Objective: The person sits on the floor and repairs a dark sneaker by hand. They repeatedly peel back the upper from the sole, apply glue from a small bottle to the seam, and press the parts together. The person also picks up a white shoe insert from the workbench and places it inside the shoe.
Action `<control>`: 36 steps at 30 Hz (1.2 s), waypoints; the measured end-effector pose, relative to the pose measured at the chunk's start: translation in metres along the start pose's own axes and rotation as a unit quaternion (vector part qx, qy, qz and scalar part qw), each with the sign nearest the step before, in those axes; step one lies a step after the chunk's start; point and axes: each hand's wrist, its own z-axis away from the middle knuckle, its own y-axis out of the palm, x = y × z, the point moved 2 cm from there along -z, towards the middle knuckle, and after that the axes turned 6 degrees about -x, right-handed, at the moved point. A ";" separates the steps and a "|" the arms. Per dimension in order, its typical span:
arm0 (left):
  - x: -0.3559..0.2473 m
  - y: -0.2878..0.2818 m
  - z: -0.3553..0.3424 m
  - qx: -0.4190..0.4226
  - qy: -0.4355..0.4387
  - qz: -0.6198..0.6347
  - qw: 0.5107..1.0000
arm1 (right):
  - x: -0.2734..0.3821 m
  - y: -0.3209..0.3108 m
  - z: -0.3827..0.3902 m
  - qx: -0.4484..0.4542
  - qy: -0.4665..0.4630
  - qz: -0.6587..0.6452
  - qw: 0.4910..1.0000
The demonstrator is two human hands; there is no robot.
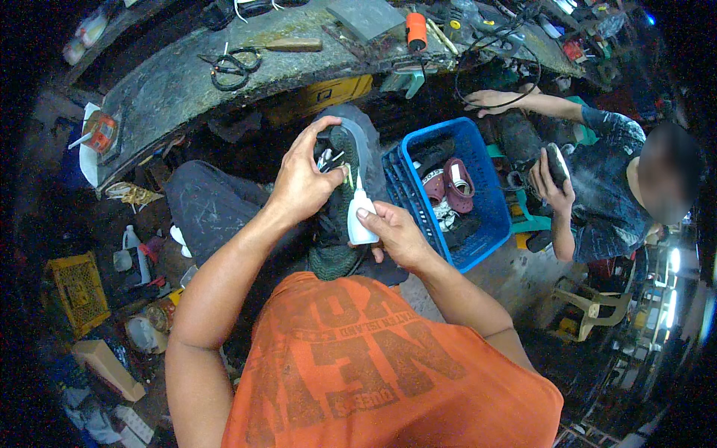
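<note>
A dark shoe with a grey sole point(364, 145) rests across my lap, its laces partly showing. My left hand point(302, 175) is closed on the shoe's far end, fingers over the sole edge and thumb on the inner side. Between the thumb and fingers of my right hand point(396, 233) is a small white squeeze bottle point(362, 220). Its narrow nozzle points away from me and lies at the seam between sole and upper; whether anything flows out cannot be seen. The shoe's near part is dark green mesh point(334, 261).
A blue crate point(489, 231) to my right holds maroon clogs point(458, 183). Ahead, a worn bench point(175, 101) carries black-handled scissors point(233, 67), a wooden-handled tool point(295, 45) and an orange cylinder point(416, 31). At right, a seated person point(609, 179) holds a dark object. A yellow crate point(77, 293) stands left.
</note>
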 end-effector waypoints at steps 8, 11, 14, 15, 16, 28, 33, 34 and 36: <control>-0.004 -0.001 -0.002 0.011 -0.029 0.006 1.000 | -0.006 0.003 0.008 -0.002 0.029 -0.029 0.999; -0.006 -0.003 -0.002 0.015 -0.040 0.002 0.999 | -0.006 0.003 0.008 0.000 0.028 -0.036 0.999; -0.006 -0.004 -0.003 0.020 -0.034 -0.011 0.999 | -0.008 0.001 0.009 0.008 0.034 -0.032 0.999; -0.006 -0.004 -0.003 0.018 -0.022 -0.009 1.000 | -0.010 0.000 0.010 0.012 0.044 -0.027 0.999; -0.004 -0.004 -0.004 0.028 -0.043 -0.011 0.999 | -0.011 -0.002 0.012 0.012 0.047 -0.022 0.999; -0.006 -0.015 -0.040 0.050 -0.225 0.089 0.969 | -0.026 -0.026 0.004 -0.137 -0.190 0.063 0.970; 0.002 -0.005 -0.052 0.019 -0.184 0.015 0.983 | -0.022 -0.019 -0.001 -0.131 -0.186 -0.051 0.973; 0.006 -0.004 -0.051 0.017 -0.179 0.024 0.983 | -0.019 -0.021 -0.003 -0.123 -0.183 -0.053 0.974; 0.014 -0.003 -0.048 0.031 -0.178 0.052 0.982 | -0.014 -0.026 -0.008 -0.115 -0.166 -0.057 0.978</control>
